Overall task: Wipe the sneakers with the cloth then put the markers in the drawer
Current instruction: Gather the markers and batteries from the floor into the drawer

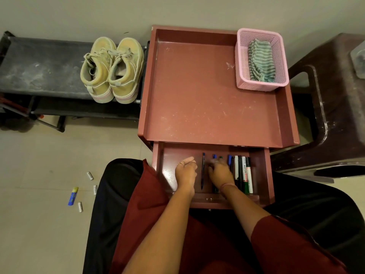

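A pair of tan sneakers (112,69) stands on a low black bench (39,68) at the left. The striped cloth (260,61) lies in a pink basket (261,60) on the red table's far right corner. The red drawer (263,171) below the table top is pulled out and holds several markers (244,175) lying side by side. My left hand (186,172) rests inside the drawer with curled fingers and nothing in it. My right hand (220,172) lies palm down over markers in the middle of the drawer; whether its fingers grip them is hidden.
The red table top (207,91) has raised edges. A dark brown plastic chair (331,107) stands at the right. On the floor at the left lie three batteries (90,176) and a small blue and yellow tube (73,196). My lap is just below the drawer.
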Action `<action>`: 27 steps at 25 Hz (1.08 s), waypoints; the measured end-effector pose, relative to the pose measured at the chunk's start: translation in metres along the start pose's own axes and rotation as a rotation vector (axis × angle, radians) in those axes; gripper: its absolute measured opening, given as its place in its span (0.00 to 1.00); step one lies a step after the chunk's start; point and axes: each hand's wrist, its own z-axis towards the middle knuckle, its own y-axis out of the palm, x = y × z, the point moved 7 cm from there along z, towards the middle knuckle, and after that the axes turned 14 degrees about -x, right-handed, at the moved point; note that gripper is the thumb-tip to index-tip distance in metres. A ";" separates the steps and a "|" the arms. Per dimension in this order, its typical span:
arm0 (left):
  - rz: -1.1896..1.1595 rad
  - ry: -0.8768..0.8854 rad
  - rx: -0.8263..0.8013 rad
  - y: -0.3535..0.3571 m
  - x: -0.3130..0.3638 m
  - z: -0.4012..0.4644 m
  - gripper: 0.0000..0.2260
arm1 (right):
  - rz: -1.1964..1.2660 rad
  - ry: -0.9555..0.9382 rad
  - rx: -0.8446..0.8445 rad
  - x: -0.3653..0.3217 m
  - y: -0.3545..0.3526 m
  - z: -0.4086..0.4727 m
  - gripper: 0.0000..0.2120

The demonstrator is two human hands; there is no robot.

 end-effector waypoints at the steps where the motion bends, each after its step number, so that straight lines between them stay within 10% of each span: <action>1: -0.015 0.007 0.007 -0.001 0.002 0.000 0.10 | -0.183 -0.102 -0.103 -0.020 0.012 0.000 0.18; 4: -0.047 0.013 0.006 -0.004 0.006 -0.002 0.09 | -0.600 -0.168 -0.332 -0.040 0.047 -0.004 0.24; 12: -0.060 -0.002 -0.019 0.000 0.005 -0.005 0.08 | -0.654 0.064 -0.598 0.007 0.040 -0.031 0.27; 27: -0.025 -0.004 -0.045 0.000 0.004 -0.006 0.09 | -0.832 0.138 -0.675 0.039 0.011 -0.041 0.29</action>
